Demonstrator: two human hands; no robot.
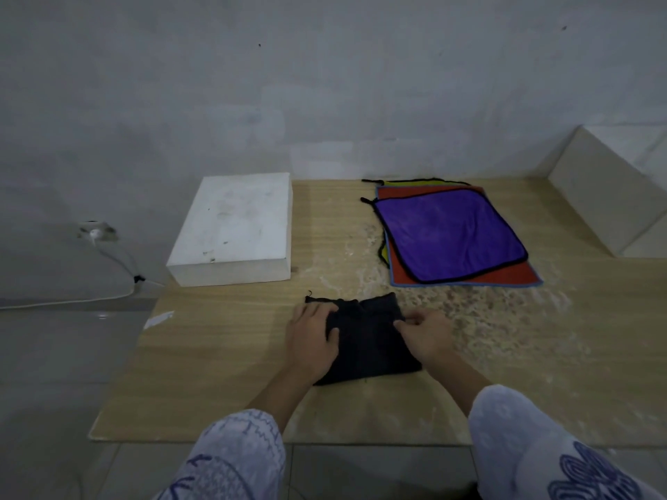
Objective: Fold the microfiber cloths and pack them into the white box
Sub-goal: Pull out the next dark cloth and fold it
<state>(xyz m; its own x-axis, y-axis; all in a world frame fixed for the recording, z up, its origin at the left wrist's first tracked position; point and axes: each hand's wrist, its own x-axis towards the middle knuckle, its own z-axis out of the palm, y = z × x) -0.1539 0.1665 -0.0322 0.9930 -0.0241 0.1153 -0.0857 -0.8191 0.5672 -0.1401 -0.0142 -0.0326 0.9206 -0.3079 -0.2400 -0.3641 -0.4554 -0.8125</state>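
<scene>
Wood-grain board (223, 355): pale tan sheet laid flat on the tiled floor against a grey wall; its surface is scuffed whitish toward the right; it bears the box, the cloth stack and the cloth being worked
White box (232, 229): closed, flat and rectangular; it sits on the board's far left part, one long side running toward the wall; its top is smudged with small dark marks; well apart from the stack to its right
Cloth stack (451, 236): three unfolded cloths lying flat on the far right of the board; purple cloth (447, 236) with black edging on top; red cloth (505, 272) with a blue-grey border beneath it, showing along the near and far edges; yellow-green cloth (415, 182) at the bottom, only a strip visible at the far side and at the left edge
Black cloth (368, 341): partly folded, bunched at its far edge; it lies on the near middle of the board, in front of the gap between box and stack; a small loop sticks out at its far left corner
Left hand (312, 337): lies palm-down on the black cloth's left part; fingers bent over the fabric, thumb tucked against a fold, gripping it
Right hand (420, 335): at the cloth's right edge; fingertips drawn together, pinching the fabric
Sleeves: light patterned fabric on both forearms, at the bottom
Cable (108, 258): white, running from a wall socket at left down along the floor
</scene>
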